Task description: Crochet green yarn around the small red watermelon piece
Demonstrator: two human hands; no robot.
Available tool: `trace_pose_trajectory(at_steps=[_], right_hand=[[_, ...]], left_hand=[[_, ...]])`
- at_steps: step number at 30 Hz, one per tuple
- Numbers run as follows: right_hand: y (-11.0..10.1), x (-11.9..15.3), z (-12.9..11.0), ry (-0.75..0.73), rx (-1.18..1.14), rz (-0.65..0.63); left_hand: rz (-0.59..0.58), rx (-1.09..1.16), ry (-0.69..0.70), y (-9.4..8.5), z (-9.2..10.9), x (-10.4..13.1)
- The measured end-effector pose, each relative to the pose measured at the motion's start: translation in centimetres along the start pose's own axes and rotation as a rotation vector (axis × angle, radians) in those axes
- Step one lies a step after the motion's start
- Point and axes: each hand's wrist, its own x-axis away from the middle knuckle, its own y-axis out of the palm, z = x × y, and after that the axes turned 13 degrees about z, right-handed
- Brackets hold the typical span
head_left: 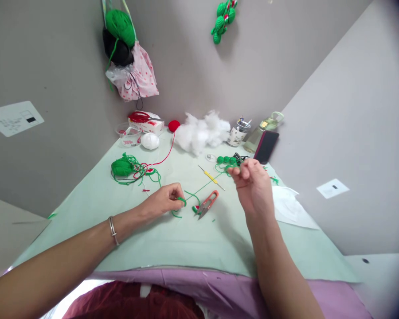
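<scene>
My left hand is closed on a small green crochet piece above the table's middle. A thin green strand runs taut from it up to my raised right hand, whose fingers are bent and pinch the strand; the exact grip is small to see. Between the hands lie orange thread snips, partly over a small red, white and green piece. A yellow crochet hook rests just behind them. Several green crocheted balls sit behind my right hand.
Green yarn, a white ball and a red ball lie at the left and back. White stuffing, a pen cup, a bottle and a phone stand along the back. White sheets lie right.
</scene>
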Motion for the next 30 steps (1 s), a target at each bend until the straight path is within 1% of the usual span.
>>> trace_pose_trajectory(at_steps=[2,4,7,10,12,13,15,18,21,23,26,30], right_hand=[[-0.6,-0.7,-0.1,-0.017,-0.021,0.079],[-1.0,-1.2,-0.1,0.015,-0.008,0.091],[-1.3,-1.4,-0.2,0.073,0.063,0.017],[-1.1,-0.7,-0.1,0.059,0.237,-0.129],[-0.7,0.1,0.3,-0.021,0.408,-0.263],[-0.5,0.5,0.6,-0.086,0.502,-0.334],[-0.1,1.4,1.1,-0.248,0.687,-0.462],[0.2,2.2,2.0,-0.485,0.883,-0.584],[0.1,2.4,2.5,-0.643,0.968,-0.649],[0.0,2.3,2.7,-0.709,0.992,-0.673],[0.0,2.3,2.7,-0.751,1.009,-0.680],[0.0,2.3,2.6,-0.746,1.041,-0.686]], left_hand=[[0.000,0.002,0.019,-0.2,0.2,-0.1],[0.001,0.012,0.024,-0.4,0.3,-0.2],[0.000,0.037,0.014,-0.6,0.2,-0.4],[-0.012,0.065,0.017,-0.8,0.1,-0.6],[-0.026,0.072,0.024,-0.9,0.1,-0.6],[-0.035,0.071,0.028,-0.9,0.2,-0.6],[-0.051,0.063,0.038,-1.0,0.3,-0.6],[-0.070,0.051,0.051,-1.1,0.3,-0.5],[-0.087,0.042,0.062,-1.0,0.1,-0.5],[-0.095,0.032,0.067,-1.0,0.0,-0.5],[-0.099,0.011,0.070,-1.1,-0.1,-0.5],[-0.097,-0.022,0.075,-1.2,-0.2,-0.5]])
